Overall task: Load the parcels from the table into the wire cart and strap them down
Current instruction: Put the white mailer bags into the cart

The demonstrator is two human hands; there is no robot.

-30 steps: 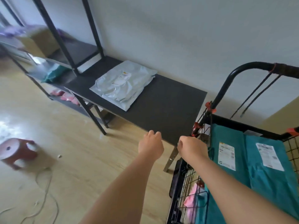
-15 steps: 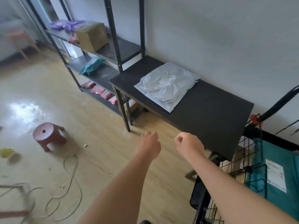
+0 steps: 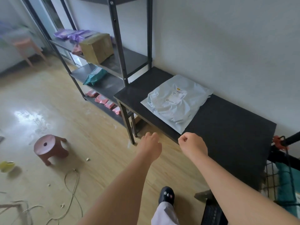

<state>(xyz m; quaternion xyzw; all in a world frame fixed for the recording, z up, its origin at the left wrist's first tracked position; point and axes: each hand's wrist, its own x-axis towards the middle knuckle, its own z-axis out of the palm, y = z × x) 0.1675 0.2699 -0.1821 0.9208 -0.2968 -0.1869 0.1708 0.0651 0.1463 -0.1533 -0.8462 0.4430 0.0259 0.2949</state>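
Observation:
A silver-grey plastic parcel (image 3: 177,101) with a white label lies flat on the black table (image 3: 227,127) against the wall. My left hand (image 3: 150,146) hangs over the floor just left of the table's front edge, fingers curled, holding nothing. My right hand (image 3: 192,145) is a fist at the front edge, a short way below the parcel's near corner and apart from it. Only a corner of the black wire cart (image 3: 274,181) shows at the right edge, with a teal parcel (image 3: 285,184) inside it.
A black metal shelf rack (image 3: 113,69) stands left of the table, holding a cardboard box (image 3: 96,47) and small purple, teal and pink packets. On the wooden floor sit a red stool (image 3: 49,147) and a loose cable (image 3: 71,192). My shoe (image 3: 167,194) is below.
The view has swung left and away from the cart, which now shows only at the right edge. Both hands left the cart's corner and now sit by the table's front edge.

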